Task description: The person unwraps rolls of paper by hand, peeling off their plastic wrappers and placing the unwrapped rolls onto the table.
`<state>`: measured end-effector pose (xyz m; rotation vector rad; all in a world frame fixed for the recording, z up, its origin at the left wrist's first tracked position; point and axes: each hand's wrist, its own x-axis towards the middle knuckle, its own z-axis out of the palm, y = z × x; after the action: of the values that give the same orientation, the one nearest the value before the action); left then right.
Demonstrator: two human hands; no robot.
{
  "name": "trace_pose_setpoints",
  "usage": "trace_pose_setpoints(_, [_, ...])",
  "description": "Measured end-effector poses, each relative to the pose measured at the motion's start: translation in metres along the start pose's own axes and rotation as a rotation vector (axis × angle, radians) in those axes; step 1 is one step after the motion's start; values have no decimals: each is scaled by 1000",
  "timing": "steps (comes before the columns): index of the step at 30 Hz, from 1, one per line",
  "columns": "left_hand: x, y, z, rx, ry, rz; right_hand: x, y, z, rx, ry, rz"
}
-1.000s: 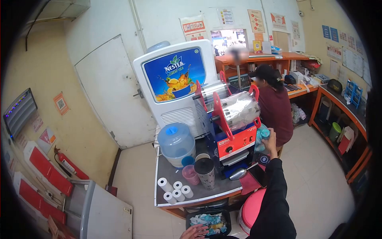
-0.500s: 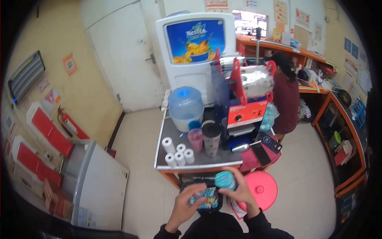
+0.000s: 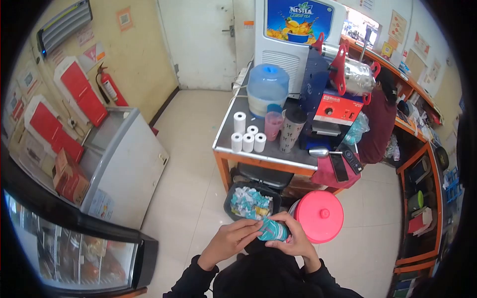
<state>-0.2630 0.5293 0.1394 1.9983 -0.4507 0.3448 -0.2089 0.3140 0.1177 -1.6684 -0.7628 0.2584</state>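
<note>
A small roll in teal wrapping is between my two hands, just in front of my body. My right hand is closed around its right side, thumb below and fingers above. At its left end, the fingers of my left hand pinch the wrapping. Just beyond my hands is a black bin filled with crumpled teal and white wrappers. Several bare white paper rolls stand on the near left corner of the dark-topped table.
A lidded pink bucket is right of my hands. The table holds a blue water jug, cups, a tumbler, a sealing machine, a scoop and a phone. A person is behind it. Left are a freezer and a display case.
My view has tilted down and turned left. My left hand, earlier apart from the wrapped roll, has come to its wrapping. The roll is lower and turned on its side.
</note>
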Motion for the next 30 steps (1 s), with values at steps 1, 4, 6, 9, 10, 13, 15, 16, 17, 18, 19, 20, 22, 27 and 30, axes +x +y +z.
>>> trace_pose_setpoints(1, [-7,4,1,171,31,95,-4,-2,3,-17,-17,-3])
trace_pose_setpoints(4, [-29,20,6,240,149,-36,-13,-14,12,-46,-121,11])
trace_pose_setpoints(6, [-38,24,4,89,228,-119,-17,-26,21,-33,-157,-8])
trace_pose_setpoints(9, [-54,20,13,-321,340,-264,-22,-42,32,14,-266,-38])
trace_pose_setpoints(10, [-60,18,16,-490,373,-312,-20,-46,33,-49,-341,-60])
trace_pose_setpoints(13, [-72,18,16,-909,408,-463,-18,-48,39,-49,-404,-76])
trace_pose_setpoints(15, [-77,16,21,-1095,486,-434,-17,-50,44,-7,-390,-65])
trace_pose_setpoints(16, [-79,16,24,-1187,520,-418,-18,-52,46,4,-378,-57])
trace_pose_setpoints(17, [-78,21,26,-992,577,-379,-18,-53,48,14,-364,-50])
trace_pose_setpoints(18, [-76,28,28,-797,628,-341,-18,-54,49,13,-354,-52])
trace_pose_setpoints(19, [-74,36,28,-601,671,-303,-19,-53,51,12,-342,-53])
trace_pose_setpoints(20, [-74,43,23,-372,647,-193,-19,-53,52,11,-328,-54])
trace_pose_setpoints(22, [-74,58,7,81,574,24,-19,-51,51,-92,-281,-114])
trace_pose_setpoints(27, [-73,72,-12,348,275,4,-30,-43,47,-150,-219,-155])
trace_pose_setpoints(30, [-72,69,-12,163,216,-80,-38,-39,42,-157,-199,-185])
